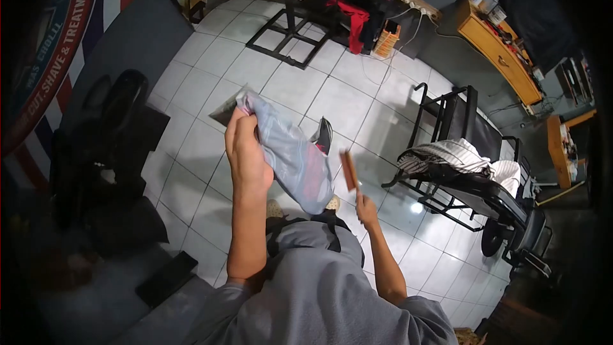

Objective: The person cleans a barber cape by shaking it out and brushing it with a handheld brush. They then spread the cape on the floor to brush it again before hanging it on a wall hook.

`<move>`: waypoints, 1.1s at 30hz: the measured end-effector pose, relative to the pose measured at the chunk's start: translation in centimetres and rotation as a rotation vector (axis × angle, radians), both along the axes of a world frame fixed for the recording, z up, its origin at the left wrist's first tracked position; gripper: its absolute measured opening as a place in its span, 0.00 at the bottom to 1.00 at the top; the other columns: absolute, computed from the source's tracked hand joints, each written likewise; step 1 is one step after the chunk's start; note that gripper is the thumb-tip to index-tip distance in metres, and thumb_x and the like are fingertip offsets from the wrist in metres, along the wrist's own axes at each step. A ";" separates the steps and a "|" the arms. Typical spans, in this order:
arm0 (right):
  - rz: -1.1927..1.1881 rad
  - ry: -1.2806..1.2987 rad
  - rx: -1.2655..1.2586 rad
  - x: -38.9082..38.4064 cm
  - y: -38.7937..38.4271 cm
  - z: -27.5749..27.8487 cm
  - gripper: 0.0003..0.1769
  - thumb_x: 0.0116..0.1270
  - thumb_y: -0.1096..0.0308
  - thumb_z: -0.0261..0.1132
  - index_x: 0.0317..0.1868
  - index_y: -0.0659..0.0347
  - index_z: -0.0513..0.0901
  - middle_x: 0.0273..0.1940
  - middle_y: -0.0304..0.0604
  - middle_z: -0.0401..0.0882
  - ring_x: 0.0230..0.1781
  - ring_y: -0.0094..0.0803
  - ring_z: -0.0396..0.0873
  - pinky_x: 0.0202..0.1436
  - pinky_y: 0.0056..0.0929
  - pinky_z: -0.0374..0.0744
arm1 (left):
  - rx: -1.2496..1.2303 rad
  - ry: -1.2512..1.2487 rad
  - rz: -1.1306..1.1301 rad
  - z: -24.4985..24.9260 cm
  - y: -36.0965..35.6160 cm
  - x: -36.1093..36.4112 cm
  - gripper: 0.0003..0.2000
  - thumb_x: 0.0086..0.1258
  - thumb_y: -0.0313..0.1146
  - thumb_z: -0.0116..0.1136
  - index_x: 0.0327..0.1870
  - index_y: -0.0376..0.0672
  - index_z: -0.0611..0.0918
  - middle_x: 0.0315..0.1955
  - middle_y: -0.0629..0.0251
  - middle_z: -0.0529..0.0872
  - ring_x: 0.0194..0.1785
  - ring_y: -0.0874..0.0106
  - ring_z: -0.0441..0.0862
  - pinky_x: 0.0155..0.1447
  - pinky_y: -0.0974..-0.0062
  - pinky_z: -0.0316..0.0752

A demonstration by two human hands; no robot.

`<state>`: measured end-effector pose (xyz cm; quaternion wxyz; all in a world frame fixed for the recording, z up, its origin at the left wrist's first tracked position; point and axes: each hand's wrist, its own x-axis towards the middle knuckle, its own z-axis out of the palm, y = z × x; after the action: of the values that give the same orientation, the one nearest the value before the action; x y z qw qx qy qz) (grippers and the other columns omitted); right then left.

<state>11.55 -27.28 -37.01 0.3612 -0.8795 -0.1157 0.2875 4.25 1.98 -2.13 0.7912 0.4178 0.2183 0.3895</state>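
Tiled floor: pale squares [306,99] around my feet, with the black chair [479,129] on the right and a striped cloth [447,156] draped over it.
Translucent bag: left of the black chair, held above the floor; its long axis slants from my fist down toward my lap, lower end [300,166] leaning chairward.
Brush: between bag and black chair, brown head [348,171] pointing away from me, handle toward my body, tipped slightly bagward.
Left hand: my fingers [241,124] close around the bag's top, forearm raised upright.
Right hand [366,211]: narrow, gripping the brush handle, arm reaching forward, nearer the black chair.
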 end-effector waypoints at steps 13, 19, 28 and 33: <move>0.415 -0.030 0.564 -1.2 9.5 17.1 0.16 0.74 0.58 0.46 0.38 0.65 0.68 0.21 0.57 0.74 0.23 0.55 0.74 0.26 0.47 0.68 | 0.569 0.331 0.064 0.9 -5.4 1.6 0.13 0.76 0.38 0.45 0.41 0.36 0.76 0.26 0.79 0.70 0.30 0.87 0.61 0.33 0.88 0.58; 0.751 0.068 -0.564 0.2 -3.1 -5.1 0.19 0.71 0.58 0.44 0.52 0.55 0.77 0.46 0.52 0.80 0.47 0.49 0.79 0.49 0.47 0.77 | 0.443 0.062 0.184 2.3 -3.1 0.7 0.15 0.76 0.39 0.45 0.52 0.36 0.73 0.44 0.65 0.78 0.44 0.78 0.76 0.51 0.76 0.72; -0.646 0.830 0.658 0.6 0.1 2.5 0.27 0.69 0.37 0.46 0.23 0.49 0.60 0.13 0.27 0.48 0.08 0.19 0.47 0.11 0.22 0.48 | 0.302 0.219 -0.094 1.5 -2.9 1.6 0.09 0.74 0.35 0.48 0.42 0.38 0.77 0.30 0.76 0.75 0.34 0.87 0.69 0.39 0.87 0.65; -0.313 0.643 1.054 0.3 8.4 25.0 0.23 0.71 0.40 0.45 0.33 0.53 0.64 0.18 0.27 0.51 0.14 0.15 0.48 0.15 0.17 0.48 | 0.484 0.192 -0.273 2.4 -4.5 2.7 0.08 0.74 0.33 0.48 0.39 0.38 0.76 0.27 0.78 0.73 0.30 0.89 0.64 0.33 0.90 0.60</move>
<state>11.84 -18.89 -12.05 0.7999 -0.4600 0.0027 0.3855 6.99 -2.56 0.29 0.6895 0.6548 0.1348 0.2786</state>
